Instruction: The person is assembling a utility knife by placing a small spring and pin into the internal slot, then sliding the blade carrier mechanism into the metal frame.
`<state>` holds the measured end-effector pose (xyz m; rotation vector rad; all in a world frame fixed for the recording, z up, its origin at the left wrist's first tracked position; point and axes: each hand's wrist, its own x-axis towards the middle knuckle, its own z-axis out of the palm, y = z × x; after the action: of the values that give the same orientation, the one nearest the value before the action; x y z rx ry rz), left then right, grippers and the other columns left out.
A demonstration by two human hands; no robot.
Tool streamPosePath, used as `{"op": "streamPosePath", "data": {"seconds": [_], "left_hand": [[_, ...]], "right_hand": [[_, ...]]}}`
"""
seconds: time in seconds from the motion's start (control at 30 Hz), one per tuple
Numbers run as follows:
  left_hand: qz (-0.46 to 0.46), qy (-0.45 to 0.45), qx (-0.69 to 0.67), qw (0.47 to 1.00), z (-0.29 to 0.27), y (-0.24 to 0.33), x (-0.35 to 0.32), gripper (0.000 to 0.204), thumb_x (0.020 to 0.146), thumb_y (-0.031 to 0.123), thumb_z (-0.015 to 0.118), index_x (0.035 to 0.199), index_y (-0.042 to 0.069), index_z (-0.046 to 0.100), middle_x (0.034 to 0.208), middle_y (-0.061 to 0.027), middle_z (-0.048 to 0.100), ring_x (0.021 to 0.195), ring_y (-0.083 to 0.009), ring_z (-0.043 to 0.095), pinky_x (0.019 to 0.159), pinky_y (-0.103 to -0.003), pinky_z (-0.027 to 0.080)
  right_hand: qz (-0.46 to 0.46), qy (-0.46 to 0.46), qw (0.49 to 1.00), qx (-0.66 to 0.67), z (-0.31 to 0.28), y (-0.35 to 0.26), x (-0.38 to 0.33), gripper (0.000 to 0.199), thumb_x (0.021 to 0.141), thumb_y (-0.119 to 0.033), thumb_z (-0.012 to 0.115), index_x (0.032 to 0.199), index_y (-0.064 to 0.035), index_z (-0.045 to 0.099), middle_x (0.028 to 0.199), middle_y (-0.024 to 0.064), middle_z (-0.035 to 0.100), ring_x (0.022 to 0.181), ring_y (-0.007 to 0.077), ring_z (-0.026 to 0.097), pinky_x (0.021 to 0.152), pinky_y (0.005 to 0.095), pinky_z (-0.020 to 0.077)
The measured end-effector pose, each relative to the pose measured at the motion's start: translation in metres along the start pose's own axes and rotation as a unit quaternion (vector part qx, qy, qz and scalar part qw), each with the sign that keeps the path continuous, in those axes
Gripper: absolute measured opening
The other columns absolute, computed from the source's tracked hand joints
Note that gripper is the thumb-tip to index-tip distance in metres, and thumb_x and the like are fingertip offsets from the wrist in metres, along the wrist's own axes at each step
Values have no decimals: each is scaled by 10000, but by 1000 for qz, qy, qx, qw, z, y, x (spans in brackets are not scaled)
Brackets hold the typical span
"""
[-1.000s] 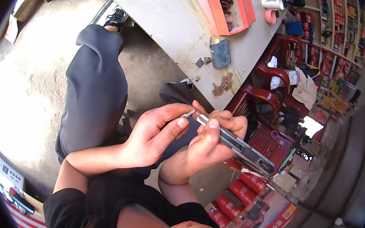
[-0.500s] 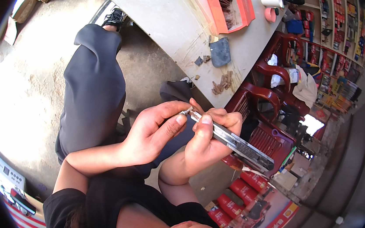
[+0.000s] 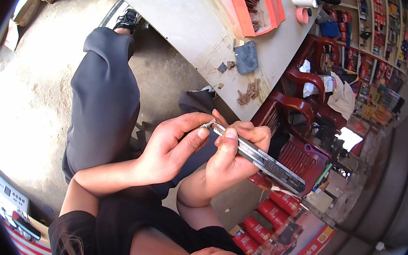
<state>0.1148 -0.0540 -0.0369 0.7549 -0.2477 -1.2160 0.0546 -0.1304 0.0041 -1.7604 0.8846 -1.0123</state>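
Note:
In my right hand (image 3: 234,157) is a snap-off utility knife (image 3: 271,164) with a grey metal body and a black end. My thumb presses on the knife near its front, and the other fingers curl round it. My left hand (image 3: 169,146) pinches a small greyish piece (image 3: 208,124) between thumb and forefinger, right at the knife's tip. What the piece is cannot be made out. The two hands meet above my lap, just off the table's near corner.
On the pale table (image 3: 175,21) stand an orange-red box (image 3: 239,8) of brown sticks, a dark grey slab (image 3: 246,58), brown scraps (image 3: 249,92), a white mug (image 3: 304,0) and a pink ring (image 3: 302,16). Dark red wooden chairs (image 3: 304,157) stand to the right, before stocked shelves (image 3: 380,31).
Hardly anything differs. The knife's rear end has shifted very slightly, and both hands keep the same grip.

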Motion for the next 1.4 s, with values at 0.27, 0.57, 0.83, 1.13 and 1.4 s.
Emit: {"op": "streamPosePath", "data": {"seconds": [0.27,0.57,0.83,1.13,1.4], "left_hand": [[-19,4,-23,1000,-1,0,1,241,944,85,458,1121,-64,523,974,-82,579,850,-98,535,738,-227,452],[10,-45,5,999,-2,5,-1,251,957,94,431,1143,-53,514,815,-37,557,705,-64,486,639,-205,425],[10,-50,4,999,-2,6,1,263,968,115,411,1146,-53,508,771,-14,531,654,-50,440,586,-191,385],[1,-40,-11,999,-2,3,1,252,959,101,429,1139,-54,513,896,-53,577,766,-64,510,675,-202,436],[15,-18,23,999,-2,5,1,241,952,94,438,1124,-51,527,946,-78,591,830,-99,543,728,-235,456]], "right_hand": [[3,-15,1000,-3,2,1,1,175,797,45,524,781,-1,356,666,89,473,604,126,493,748,395,560],[2,55,997,60,3,0,-1,172,809,-10,524,785,-10,353,609,73,442,528,96,426,678,373,566],[-18,17,999,27,1,0,-2,166,806,6,535,785,1,371,635,75,457,554,108,463,736,398,563],[-22,4,1000,6,0,-1,-2,166,806,20,533,788,4,369,669,100,488,594,136,515,740,398,563],[-32,3,999,-10,3,3,-2,181,804,15,544,786,1,365,670,104,498,599,144,530,727,391,565]]}}
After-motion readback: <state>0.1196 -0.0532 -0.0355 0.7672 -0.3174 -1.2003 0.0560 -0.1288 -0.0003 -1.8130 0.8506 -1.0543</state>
